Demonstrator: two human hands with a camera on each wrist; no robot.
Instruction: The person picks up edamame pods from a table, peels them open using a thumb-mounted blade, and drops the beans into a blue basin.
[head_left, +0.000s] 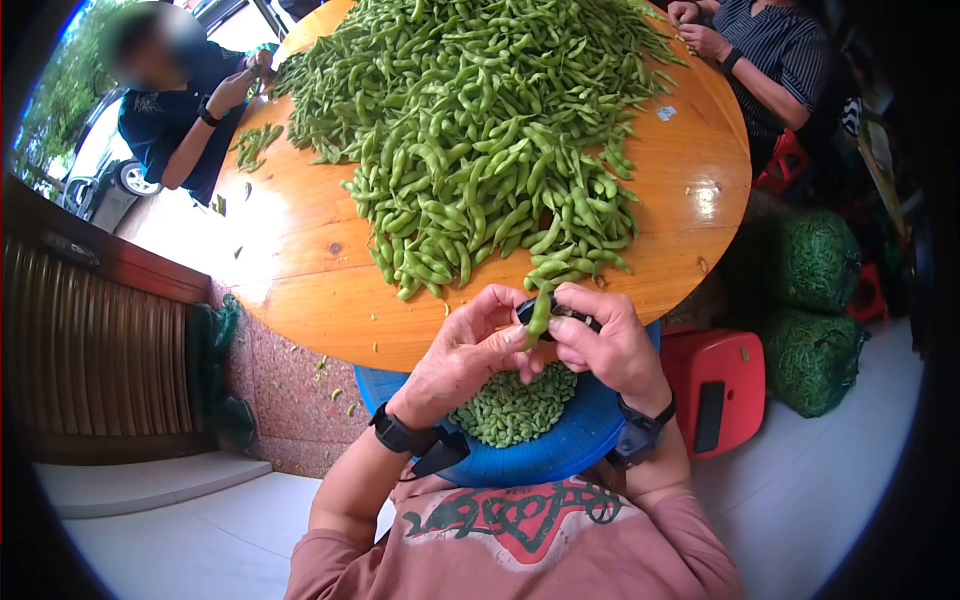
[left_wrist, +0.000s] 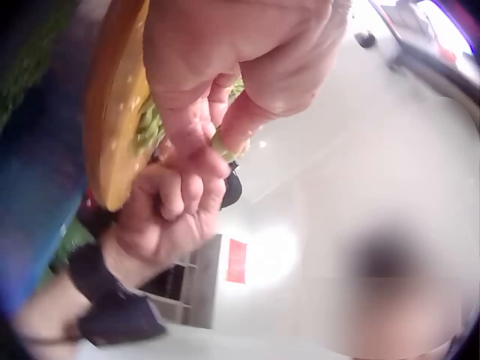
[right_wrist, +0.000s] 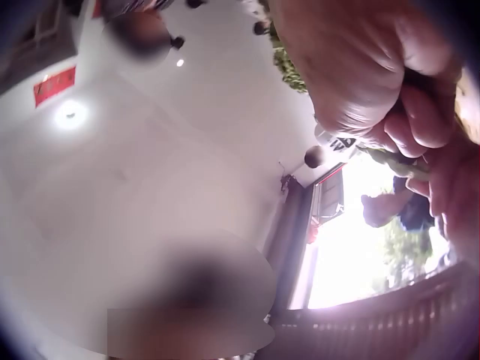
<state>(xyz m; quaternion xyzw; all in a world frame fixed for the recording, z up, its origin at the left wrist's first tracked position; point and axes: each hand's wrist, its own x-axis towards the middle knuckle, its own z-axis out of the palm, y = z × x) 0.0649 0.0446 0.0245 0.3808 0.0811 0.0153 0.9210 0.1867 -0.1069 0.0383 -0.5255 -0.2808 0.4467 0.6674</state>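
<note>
A big heap of green soybean pods (head_left: 480, 130) covers the round wooden table (head_left: 300, 280). At the table's near edge both hands pinch one green pod (head_left: 540, 315). My left hand (head_left: 470, 350) holds its lower end between thumb and fingers; my right hand (head_left: 605, 345) grips the upper part, fingers curled. Under the hands sits a blue basin (head_left: 560, 450) with a pile of shelled green beans (head_left: 515, 405). In the left wrist view the left hand's fingers (left_wrist: 217, 127) pinch the pod end (left_wrist: 223, 150). The right wrist view shows the pod (right_wrist: 394, 163) sticking out of the right hand (right_wrist: 390, 82).
A person in a dark shirt (head_left: 175, 110) sits at the table's far left, another in stripes (head_left: 770, 50) at the far right, both handling pods. A red stool (head_left: 715, 385) and green mesh sacks (head_left: 810, 320) stand to my right. A wooden-slat wall (head_left: 90, 340) is at left.
</note>
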